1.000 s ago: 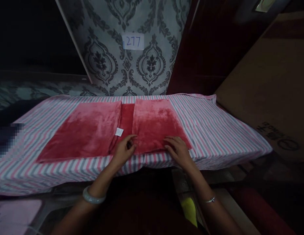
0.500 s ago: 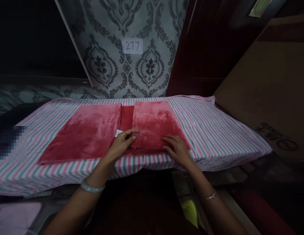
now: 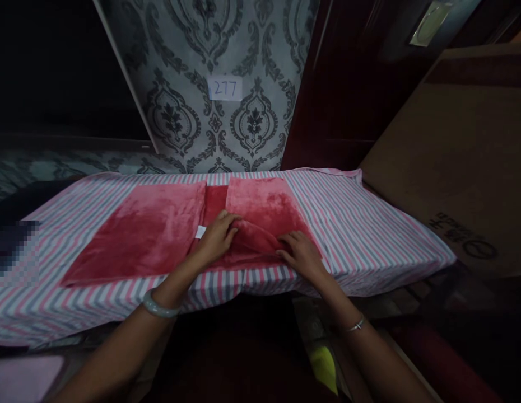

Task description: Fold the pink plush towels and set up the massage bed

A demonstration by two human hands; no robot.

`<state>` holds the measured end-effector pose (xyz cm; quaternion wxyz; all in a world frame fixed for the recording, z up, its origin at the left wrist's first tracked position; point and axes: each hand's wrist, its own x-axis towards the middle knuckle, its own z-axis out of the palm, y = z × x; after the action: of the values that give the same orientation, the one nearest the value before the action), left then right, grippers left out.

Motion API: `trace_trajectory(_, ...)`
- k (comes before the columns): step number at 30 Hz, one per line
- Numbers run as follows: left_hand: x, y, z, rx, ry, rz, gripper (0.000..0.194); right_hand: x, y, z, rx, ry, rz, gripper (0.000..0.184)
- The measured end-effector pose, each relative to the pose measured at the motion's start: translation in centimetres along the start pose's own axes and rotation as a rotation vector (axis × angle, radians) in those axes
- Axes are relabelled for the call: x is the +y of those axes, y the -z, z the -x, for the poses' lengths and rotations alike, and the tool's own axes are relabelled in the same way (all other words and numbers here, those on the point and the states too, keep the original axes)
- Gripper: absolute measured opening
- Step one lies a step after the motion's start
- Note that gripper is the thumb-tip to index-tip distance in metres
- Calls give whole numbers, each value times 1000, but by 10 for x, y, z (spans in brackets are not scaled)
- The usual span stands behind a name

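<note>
A red plush cloth [image 3: 159, 229] lies spread on a surface covered by a pink, grey and white striped sheet [image 3: 361, 224]. Its right part is folded over, and a small white tag [image 3: 200, 232] shows at the fold. My left hand [image 3: 216, 238] grips the near edge of that folded part [image 3: 264, 204] and lifts it away from me. My right hand [image 3: 300, 254] pinches the same edge further right. The raised edge forms a rounded hump between both hands. A pale bangle sits on my left wrist, a thin bracelet on my right.
Patterned grey wallpaper with a paper label "277" [image 3: 224, 88] rises behind the surface. A large cardboard box [image 3: 454, 162] leans at the right. Dark wood panelling [image 3: 340, 89] stands behind it. A yellow-green object [image 3: 323, 366] lies low between my arms.
Both hands closed on the near edge of the right folded part and lifted it away from me, so that edge now bulges upward. The view tilted slightly down.
</note>
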<state>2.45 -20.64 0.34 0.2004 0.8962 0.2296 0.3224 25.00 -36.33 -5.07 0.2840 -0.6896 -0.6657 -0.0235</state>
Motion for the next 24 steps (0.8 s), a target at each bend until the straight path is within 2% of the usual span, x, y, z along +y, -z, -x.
trace_trajectory(4, -2, 2, -3, 123, -42, -23, 14, 5, -2, -1, -12, -8, -17, 31)
trace_trajectory(7, -1, 4, -6, 174, -83, -1, 11, 9, -3, -2, -14, -2, 11, 25)
trace_trajectory(9, -2, 2, -6, 140, -81, 31, 10, 12, -2, -2, 20, -4, 70, 20)
trace_trajectory(12, -8, -7, -1, 95, -55, 55, 10, 16, 2, -2, 156, 3, 141, 23)
trace_trajectory(15, -18, -20, 14, 27, -127, -47, 14, 25, 1, 1, 252, 31, 190, 27)
trace_trajectory(19, -32, -36, 42, -115, -202, -287, 25, 36, -11, 10, 175, 125, 275, 28)
trace_trajectory(24, -43, -35, 59, -78, -234, -329, 32, 39, -19, 21, 166, 187, 249, 31)
